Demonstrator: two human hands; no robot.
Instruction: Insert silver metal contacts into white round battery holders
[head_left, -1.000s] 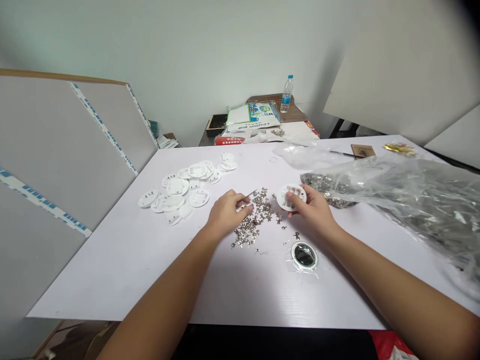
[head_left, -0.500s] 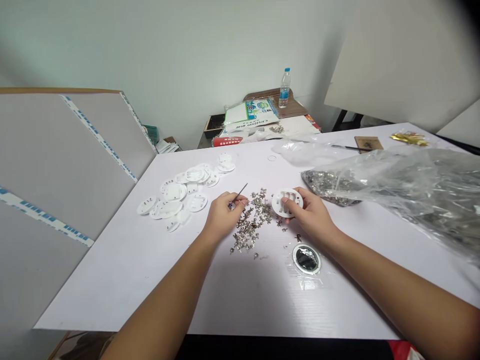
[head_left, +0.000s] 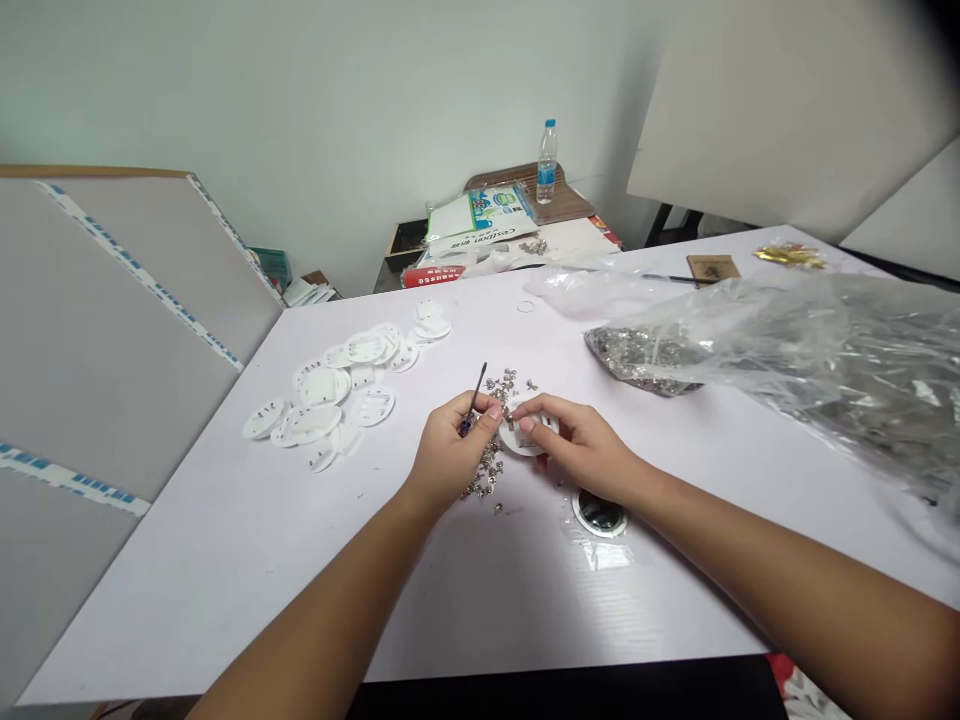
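My left hand [head_left: 452,443] is closed around a thin screwdriver [head_left: 475,396], whose shaft points up and away. Its thumb and forefinger also pinch near the left edge of a round white plastic disc [head_left: 537,441]; whether a small part sits between those fingertips is too small to tell. My right hand [head_left: 583,446] grips the same disc from the right, with its fingertips close to the left ones. Beneath and around both hands lies a heap of small metal pieces [head_left: 489,478], partly hidden by the hands and the disc.
Several white discs [head_left: 373,406] lie heaped at the left. A dark round piece with a white rim [head_left: 600,513] sits by my right forearm. To the right is a clear plastic bag [head_left: 795,330] of metal parts. A water bottle [head_left: 547,165] stands behind the table.
My right hand has moved left with the white disc, bringing it over the metal heap and against my left hand's fingers. The screwdriver now points more steeply up. The view has shifted slightly.
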